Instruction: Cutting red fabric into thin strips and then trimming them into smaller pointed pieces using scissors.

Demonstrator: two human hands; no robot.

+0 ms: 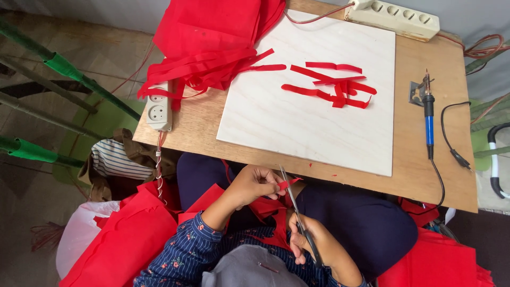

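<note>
My left hand pinches a narrow strip of red fabric over my lap, just below the table's front edge. My right hand grips a pair of scissors whose blades point up towards the strip and meet it beside my left fingers. More red fabric lies on my lap under both hands. Several cut red strips lie on a white board on the wooden table.
A heap of red fabric covers the table's far left corner. Two white power strips sit on the table. A blue-handled soldering iron rests on its stand at the right. Red fabric is piled on the floor.
</note>
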